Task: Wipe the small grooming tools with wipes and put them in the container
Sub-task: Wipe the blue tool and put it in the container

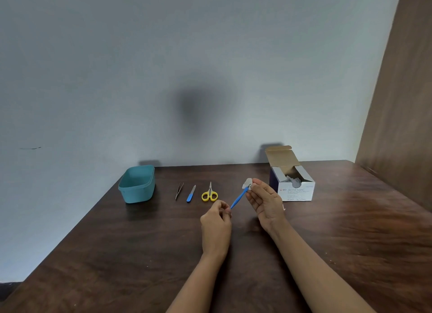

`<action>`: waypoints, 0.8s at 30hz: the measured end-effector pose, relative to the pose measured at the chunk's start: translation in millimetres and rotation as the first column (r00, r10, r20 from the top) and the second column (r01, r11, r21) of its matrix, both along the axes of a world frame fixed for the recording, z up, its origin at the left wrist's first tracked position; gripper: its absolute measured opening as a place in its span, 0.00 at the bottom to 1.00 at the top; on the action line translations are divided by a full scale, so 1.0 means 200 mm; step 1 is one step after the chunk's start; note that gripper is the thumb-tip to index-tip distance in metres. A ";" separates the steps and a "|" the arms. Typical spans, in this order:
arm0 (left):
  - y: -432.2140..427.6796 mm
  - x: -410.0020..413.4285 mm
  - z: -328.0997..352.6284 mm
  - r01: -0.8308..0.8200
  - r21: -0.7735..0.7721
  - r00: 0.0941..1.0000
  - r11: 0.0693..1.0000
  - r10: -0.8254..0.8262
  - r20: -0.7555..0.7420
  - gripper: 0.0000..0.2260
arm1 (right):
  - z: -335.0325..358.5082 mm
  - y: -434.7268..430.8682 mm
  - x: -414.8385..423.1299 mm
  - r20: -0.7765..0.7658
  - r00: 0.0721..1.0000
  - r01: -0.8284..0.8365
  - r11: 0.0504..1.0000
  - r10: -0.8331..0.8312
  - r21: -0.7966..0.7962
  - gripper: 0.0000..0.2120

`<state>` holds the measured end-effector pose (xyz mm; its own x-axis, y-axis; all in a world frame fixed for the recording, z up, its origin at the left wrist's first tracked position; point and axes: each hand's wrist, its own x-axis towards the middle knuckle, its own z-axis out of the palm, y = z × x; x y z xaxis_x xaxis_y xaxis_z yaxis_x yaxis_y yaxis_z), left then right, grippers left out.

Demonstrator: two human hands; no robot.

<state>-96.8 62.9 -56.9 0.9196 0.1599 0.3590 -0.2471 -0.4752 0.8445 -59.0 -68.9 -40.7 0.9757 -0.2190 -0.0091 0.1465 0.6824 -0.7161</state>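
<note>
My left hand [216, 221] pinches the near end of a slim blue grooming tool [238, 198] held above the table. My right hand [265, 201] pinches a small white wipe [247, 183] around the tool's far tip. Lying in a row on the table are metal tweezers [179, 190], a blue-handled nail file [191, 194] and small yellow-handled scissors [209, 194]. A teal plastic container [136, 184] stands at the left of the row, with nothing visible inside.
An open white box of alcohol swabs [292, 179] stands at the back right, flap up. The dark wooden table [117, 254] meets a grey wall at the back and a brown wooden panel [402, 102] on the right.
</note>
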 end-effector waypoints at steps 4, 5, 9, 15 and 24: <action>0.00 0.01 0.00 -0.009 -0.013 1.000 1.000 0.009 -0.006 0.05 | 0.00 0.00 0.01 -0.009 1.000 -0.009 1.000 0.009 0.019 0.08; 0.00 0.01 -0.01 -0.008 -0.013 1.000 1.000 0.008 -0.007 0.05 | 0.00 0.00 0.01 -0.005 1.000 -0.017 1.000 0.017 0.018 0.09; 0.00 0.01 0.00 0.000 -0.010 1.000 1.000 0.000 -0.008 0.04 | 0.00 0.00 0.00 0.012 0.999 -0.041 0.998 0.042 -0.041 0.10; 0.00 0.01 0.00 0.013 -0.006 1.000 1.000 -0.013 -0.020 0.03 | 0.00 0.01 0.00 0.020 0.999 -0.043 0.997 0.044 -0.065 0.08; 0.01 0.00 0.01 0.014 0.012 1.000 1.000 -0.013 -0.025 0.04 | 0.00 0.01 -0.01 0.002 0.998 -0.060 0.997 0.060 -0.043 0.08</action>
<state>-96.0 63.9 -54.3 0.9304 0.1430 0.3376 -0.2323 -0.4824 0.8446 -60.5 -67.7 -40.0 0.9871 -0.1600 0.0025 0.1087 0.6590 -0.7443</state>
